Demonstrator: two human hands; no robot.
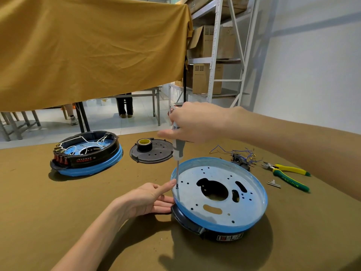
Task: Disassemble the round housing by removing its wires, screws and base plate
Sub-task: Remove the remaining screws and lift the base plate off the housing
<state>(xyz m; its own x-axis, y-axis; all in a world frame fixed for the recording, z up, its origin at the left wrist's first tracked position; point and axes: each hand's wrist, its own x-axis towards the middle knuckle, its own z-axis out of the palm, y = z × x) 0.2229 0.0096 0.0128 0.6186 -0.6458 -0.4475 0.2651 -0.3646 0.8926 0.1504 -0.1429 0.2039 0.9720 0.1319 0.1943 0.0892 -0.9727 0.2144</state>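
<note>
Round housing [219, 196] sits on the near right part of a worktop [58, 202] covered in olive-brown cloth, its blue-rimmed metal base plate [216, 210] facing up over a black body. A mustard cloth [88, 45] hangs across the back of the room; to the right stand white metal shelves [214, 55] with cardboard boxes against a pale wall, and under the cloth a tiled floor, table legs and a person's legs show. On the far left of the worktop lies a second housing [87, 152] with white wires inside; beside it a black cover plate [151, 151] carries a roll of tape [144, 144]. Right of the housing are a loose bundle of wires [237, 155], yellow-green pliers [287, 174] with raised lettering too small to read surely, and small metal pins [273, 184]. A red-and-white label [229, 237] on the housing's black side is unreadable.

The right hand [195, 122] has its fingers curled around a grey screwdriver [178, 149], held upright with its tip on a screw [177, 187] at the plate's left edge. The left hand [148, 200] rests with straight fingers against the housing's left rim, the forefinger tip just beside the screw.
</note>
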